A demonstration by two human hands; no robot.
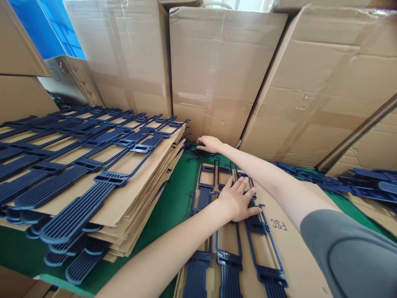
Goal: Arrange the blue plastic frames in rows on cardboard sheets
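Observation:
Several dark blue plastic frames (229, 244) lie side by side on a cardboard sheet (297, 244) marked "FSC". Across their upper part rests my left hand (237, 199), palm down with the fingers spread. My right hand (210, 144) reaches across, beyond the left one, to the foot of the upright boxes. Its fingers are slightly bent over small dark pieces (201, 154) on the green surface (173, 182); no held object can be made out between them.
On the left stands a tall stack of cardboard sheets (149, 194) layered with more blue frames (77, 198). Large cardboard boxes (217, 70) line the back. Further blue parts (356, 182) lie at the right, near a slanting brown bar (356, 132).

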